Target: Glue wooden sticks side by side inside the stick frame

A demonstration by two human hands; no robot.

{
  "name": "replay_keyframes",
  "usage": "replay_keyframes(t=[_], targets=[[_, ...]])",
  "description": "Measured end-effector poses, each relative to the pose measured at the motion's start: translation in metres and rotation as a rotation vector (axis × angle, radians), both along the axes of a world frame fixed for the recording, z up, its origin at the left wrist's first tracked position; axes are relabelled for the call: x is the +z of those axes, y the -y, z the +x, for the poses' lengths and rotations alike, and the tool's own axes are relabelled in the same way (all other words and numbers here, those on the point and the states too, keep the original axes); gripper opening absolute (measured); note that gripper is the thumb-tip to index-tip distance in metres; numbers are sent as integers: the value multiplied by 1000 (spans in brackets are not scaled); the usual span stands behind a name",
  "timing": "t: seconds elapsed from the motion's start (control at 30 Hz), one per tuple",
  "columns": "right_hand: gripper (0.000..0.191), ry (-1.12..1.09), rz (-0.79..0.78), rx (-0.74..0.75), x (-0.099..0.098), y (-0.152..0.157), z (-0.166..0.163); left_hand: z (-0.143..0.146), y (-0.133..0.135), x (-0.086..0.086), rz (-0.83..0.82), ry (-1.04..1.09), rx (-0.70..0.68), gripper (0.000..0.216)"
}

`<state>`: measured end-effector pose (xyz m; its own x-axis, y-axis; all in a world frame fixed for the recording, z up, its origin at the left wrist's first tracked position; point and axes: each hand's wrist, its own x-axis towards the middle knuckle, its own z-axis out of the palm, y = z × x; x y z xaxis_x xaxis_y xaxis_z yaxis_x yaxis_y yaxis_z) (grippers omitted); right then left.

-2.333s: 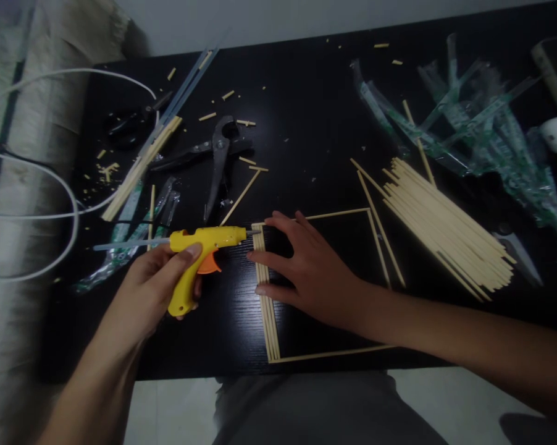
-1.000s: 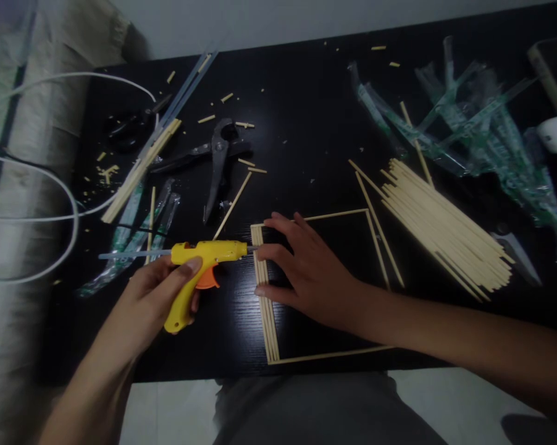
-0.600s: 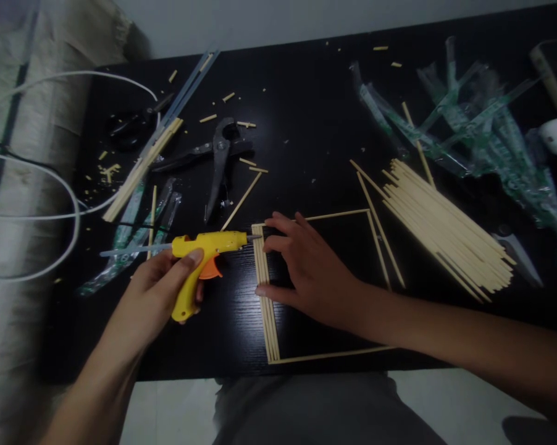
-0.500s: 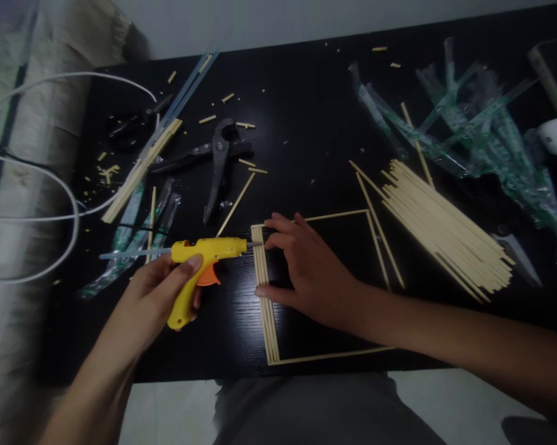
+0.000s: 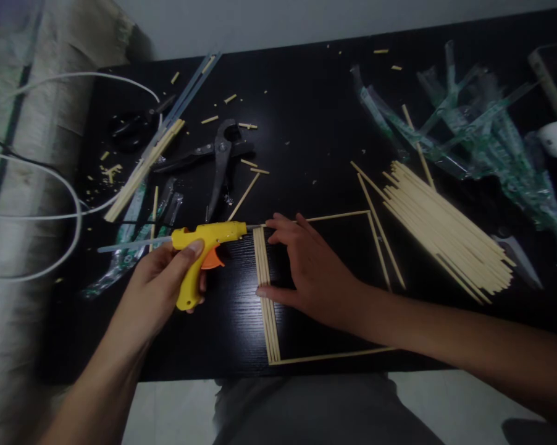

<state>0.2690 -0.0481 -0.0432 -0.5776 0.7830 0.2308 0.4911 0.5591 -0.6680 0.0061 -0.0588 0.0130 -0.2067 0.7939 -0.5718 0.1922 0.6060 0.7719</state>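
My left hand is wrapped round a yellow hot glue gun with an orange trigger; a translucent glue stick juts from its back. The nozzle meets the top left corner of a rectangular frame of thin wooden sticks. Along the frame's left side, several sticks lie side by side. My right hand reaches over the frame with its fingers spread. Its thumb presses on the side-by-side sticks, and its fingertips are near the top corner, close to the nozzle.
Black pliers, scissors and cut stick bits are behind my left hand. A bundle of sticks, another pair of scissors and clear green-printed wrappers lie right. White cable loops at the left.
The glue gun has moved up a little, bringing its nozzle from the side-by-side sticks to the frame's top left corner. My right hand has stayed nearly still.
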Motion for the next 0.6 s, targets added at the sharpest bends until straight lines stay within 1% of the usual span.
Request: replay_keyframes(t=[0.17,0.33,0.6], targets=[[64,-8,12,0,0,0,0,1,0,2,32,-23,-14,51],[61,10,-3,6,1,-1,0,0,1,3,24,-78,22,50],[62,9,19,9,2,-1,0,1,1,6,4,-98,7,54]])
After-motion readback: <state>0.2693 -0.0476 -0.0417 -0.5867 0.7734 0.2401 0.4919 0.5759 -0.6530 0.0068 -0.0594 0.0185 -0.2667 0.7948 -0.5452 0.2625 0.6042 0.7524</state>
